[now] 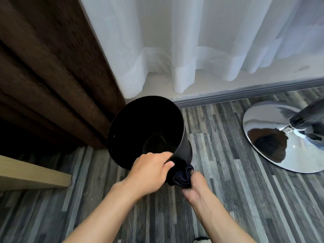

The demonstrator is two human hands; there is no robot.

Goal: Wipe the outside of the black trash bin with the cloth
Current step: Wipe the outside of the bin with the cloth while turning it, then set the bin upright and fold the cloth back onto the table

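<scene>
The black trash bin stands on the floor in the corner, tilted so its round opening faces me and its inside looks empty. My left hand grips the near rim of the bin. My right hand holds a bunched dark blue cloth pressed against the bin's outer wall, low on the right near side. Part of the cloth is hidden behind my left hand.
A brown curtain hangs at the left and a white sheer curtain behind the bin. A chrome stool base sits on the striped grey floor at the right. A light wooden board edge juts in at the left.
</scene>
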